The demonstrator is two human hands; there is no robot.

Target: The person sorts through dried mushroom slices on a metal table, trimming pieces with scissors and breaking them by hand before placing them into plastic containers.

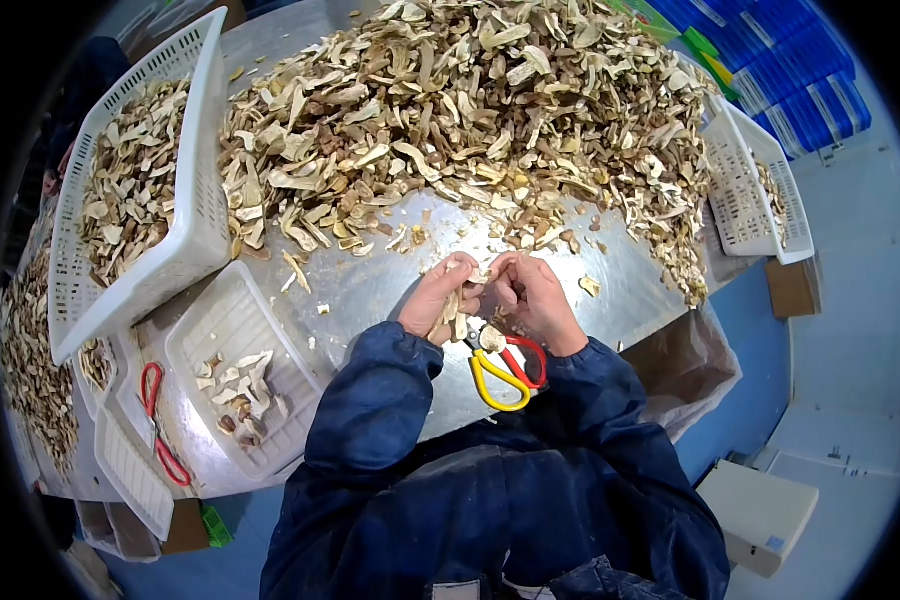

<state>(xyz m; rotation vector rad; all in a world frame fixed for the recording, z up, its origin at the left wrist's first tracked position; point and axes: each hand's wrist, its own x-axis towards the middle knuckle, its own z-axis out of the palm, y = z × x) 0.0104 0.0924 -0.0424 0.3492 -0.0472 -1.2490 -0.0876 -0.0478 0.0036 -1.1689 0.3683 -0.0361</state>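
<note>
My left hand point(437, 296) is closed around a few pale dried mushroom slices point(460, 312), which stick out below its fingers. Close beside it, my right hand point(538, 298) has its thumb and fingers pinched together at a small pale piece point(481, 273) between the two hands. Scissors with one yellow and one red handle point(502, 385) lie just below the hands, near the table's front edge, with a pale slice by their pivot. Beyond the hands a large heap of dried mushroom slices point(450, 100) covers the back of the metal table point(390, 290).
A white basket point(202, 220) of slices stands at the left, another point(760, 225) at the right. A shallow white tray point(290, 420) holds some pieces; red-handled scissors point(153, 410) lie left of it. A lined bin point(705, 375) stands below the right edge. Blue crates point(800, 90) are stacked behind.
</note>
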